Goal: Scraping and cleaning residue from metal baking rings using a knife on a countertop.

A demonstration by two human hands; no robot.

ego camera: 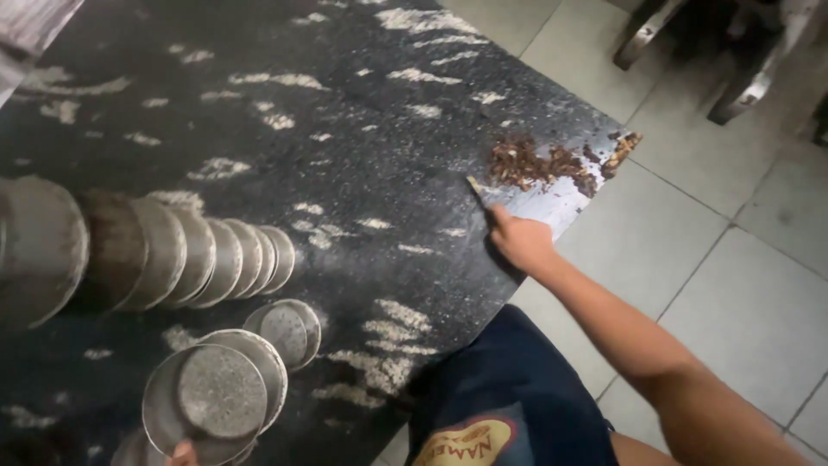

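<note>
My right hand (520,242) is stretched out over a dark, white-speckled sheet (345,147) on the floor. It grips a small flat scraper (476,187) whose tip points at a pile of brown crumbs (539,164). A shiny scraped patch (548,205) lies beside the hand. Only the fingertips of my left hand (181,453) show at the bottom edge, where they hold a stack of round metal tins (207,397).
A row of nested round tins (172,255) lies on its side at the left, with one smaller tin (289,328) near it. Pale floor tiles (733,285) lie to the right. Metal furniture legs (750,86) stand at the top right. My dark shorts (509,397) show below.
</note>
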